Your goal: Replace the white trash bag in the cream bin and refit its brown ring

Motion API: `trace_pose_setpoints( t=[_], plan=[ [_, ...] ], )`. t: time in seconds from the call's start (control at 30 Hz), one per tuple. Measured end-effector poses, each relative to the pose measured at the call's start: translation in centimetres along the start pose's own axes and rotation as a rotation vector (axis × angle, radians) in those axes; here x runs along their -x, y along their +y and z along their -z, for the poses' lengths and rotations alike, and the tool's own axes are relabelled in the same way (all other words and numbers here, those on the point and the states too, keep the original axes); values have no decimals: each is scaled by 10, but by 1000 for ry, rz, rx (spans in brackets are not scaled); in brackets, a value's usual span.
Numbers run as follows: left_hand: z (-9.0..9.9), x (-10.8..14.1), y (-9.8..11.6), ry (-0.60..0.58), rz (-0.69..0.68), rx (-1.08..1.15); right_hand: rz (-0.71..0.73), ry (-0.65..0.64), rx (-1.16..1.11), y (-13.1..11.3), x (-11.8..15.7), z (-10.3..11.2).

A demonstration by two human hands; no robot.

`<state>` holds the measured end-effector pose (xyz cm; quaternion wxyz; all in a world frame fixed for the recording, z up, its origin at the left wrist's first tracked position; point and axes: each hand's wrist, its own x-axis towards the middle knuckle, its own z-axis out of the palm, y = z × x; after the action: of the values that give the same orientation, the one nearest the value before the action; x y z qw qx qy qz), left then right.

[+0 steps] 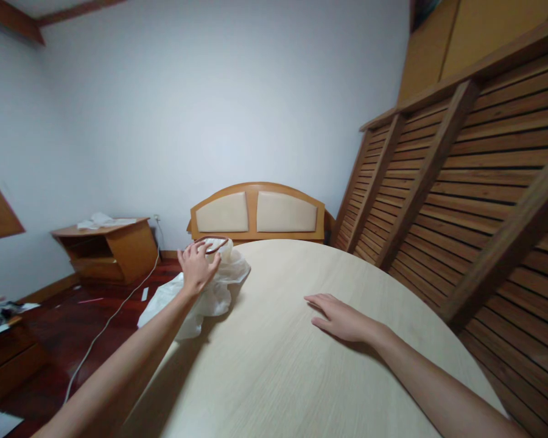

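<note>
A round light wood table (274,340) fills the lower middle of the view. On its left edge lies a crumpled white translucent plastic or cloth bundle (219,292), partly hanging over the side. Over the bundle's far end is my left hand (197,266), fingers spread and slightly curled, beside a thin brown curved rim (218,248); whether the fingertips touch that rim is unclear. My right hand (335,316) rests palm down on the tabletop, right of the middle, its thumb apart from the fingers and nothing in it.
A wooden headboard (256,210) with cream panels stands behind the table. Tall slatted wood panels (438,182) lean along the right. At left are a low cabinet (128,249) with white sheets on top, a white cable (114,313) across the red floor, and a drawer unit (9,359).
</note>
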<state>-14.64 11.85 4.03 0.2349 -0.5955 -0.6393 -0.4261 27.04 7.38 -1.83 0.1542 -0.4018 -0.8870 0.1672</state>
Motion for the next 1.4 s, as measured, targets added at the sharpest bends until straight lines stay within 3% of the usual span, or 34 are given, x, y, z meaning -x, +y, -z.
trace_pose_setpoints(
  t=[0.07, 0.17, 0.23, 0.3, 0.37, 0.5, 0.73, 1.03, 1.4],
  plan=[
    [1, 7, 24, 18, -107, 4, -15, -15, 74, -1, -4, -4],
    [-9, 29, 66, -86, -240, 152, -67, -49, 142, 1, -18, -7],
    [-26, 50, 93, -264, -311, 226, -104, -72, 178, 4, -33, -6],
    [-46, 73, 113, -524, -373, 248, -139, -71, 200, 6, -51, -8],
    [-63, 91, 124, -629, -386, 252, -172, -27, 209, 8, -66, -13],
    [-73, 106, 118, -746, -431, 287, -235, 62, 213, 9, -77, -27],
    [-52, 111, 108, -853, -435, 284, -181, -6, 174, 3, -56, -33],
    [-43, 116, 113, -852, -455, 274, -167, -8, 181, -4, -48, -40],
    [-47, 111, 117, -868, -463, 258, -162, 7, 157, 1, -49, -34]
  ],
)
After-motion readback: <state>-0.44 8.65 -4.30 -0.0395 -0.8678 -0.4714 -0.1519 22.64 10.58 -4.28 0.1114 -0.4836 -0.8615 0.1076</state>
